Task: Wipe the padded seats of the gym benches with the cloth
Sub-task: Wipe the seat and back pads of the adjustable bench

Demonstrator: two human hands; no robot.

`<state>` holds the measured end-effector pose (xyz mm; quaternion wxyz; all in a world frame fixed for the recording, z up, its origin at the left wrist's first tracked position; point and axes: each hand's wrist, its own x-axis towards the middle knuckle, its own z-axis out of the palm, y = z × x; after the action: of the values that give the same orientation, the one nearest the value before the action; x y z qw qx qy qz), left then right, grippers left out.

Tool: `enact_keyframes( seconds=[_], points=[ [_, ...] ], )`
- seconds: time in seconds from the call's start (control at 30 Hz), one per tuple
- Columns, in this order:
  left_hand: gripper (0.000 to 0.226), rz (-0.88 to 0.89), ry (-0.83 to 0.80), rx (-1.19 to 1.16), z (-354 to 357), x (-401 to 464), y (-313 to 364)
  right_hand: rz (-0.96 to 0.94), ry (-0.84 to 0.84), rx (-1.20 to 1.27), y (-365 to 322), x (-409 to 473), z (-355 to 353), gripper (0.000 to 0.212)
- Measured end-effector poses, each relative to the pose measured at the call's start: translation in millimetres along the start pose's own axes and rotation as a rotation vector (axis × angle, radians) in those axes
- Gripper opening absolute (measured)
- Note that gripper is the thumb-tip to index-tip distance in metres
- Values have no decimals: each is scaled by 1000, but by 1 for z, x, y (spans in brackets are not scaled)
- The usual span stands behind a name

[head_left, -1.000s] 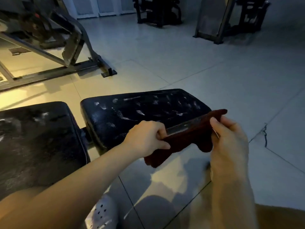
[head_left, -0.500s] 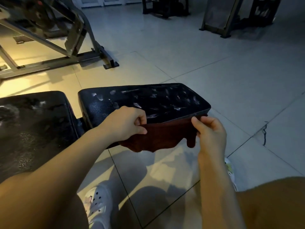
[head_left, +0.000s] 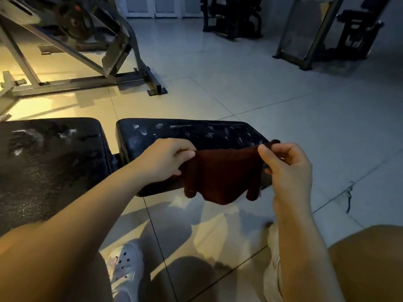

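Dark red cloth, soft and matt with a nubbly terry nap, hangs over the black padded seat, grained leather-look vinyl with a dull sheen and pale scuffed patches. The second pad looks rougher, speckled and dusty. The floor is smooth glossy tile, the machine frame painted grey metal.

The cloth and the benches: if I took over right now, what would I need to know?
Left hand pinches one top corner of the cloth; right hand pinches the other. The cloth hangs spread between them, in front of the right seat, not wiping it.
Left seat is beside it across a gap.
Done: no wiped patch shows; both seats carry white marks.
Left: wipe both seats.
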<state>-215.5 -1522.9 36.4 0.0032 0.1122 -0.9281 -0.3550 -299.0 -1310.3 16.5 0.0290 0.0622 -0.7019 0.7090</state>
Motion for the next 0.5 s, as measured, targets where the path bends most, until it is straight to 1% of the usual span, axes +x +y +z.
enact_keyframes(
  seconds=[0.1,0.13,0.2,0.27,0.33,0.4,0.5],
  points=[
    [12,39,27,-20,0,0,2,-20,34,36,-3,-1,-3,15],
    [14,39,38,-7,0,0,3,-24,45,46,-4,-1,-4,15],
    [30,22,63,68,3,-1,2,-32,61,55,-3,-2,-5,17],
    [39,53,96,232,8,0,0,-43,51,47,-3,-3,-5,17],
    [37,81,136,330,10,0,0,-56,47,20,0,-6,-5,17],
    [33,73,179,394,7,0,2,-68,55,-14,3,-6,-5,17],
    [16,46,165,500,2,-3,3,-75,20,-113,10,-6,-6,16]
  ],
)
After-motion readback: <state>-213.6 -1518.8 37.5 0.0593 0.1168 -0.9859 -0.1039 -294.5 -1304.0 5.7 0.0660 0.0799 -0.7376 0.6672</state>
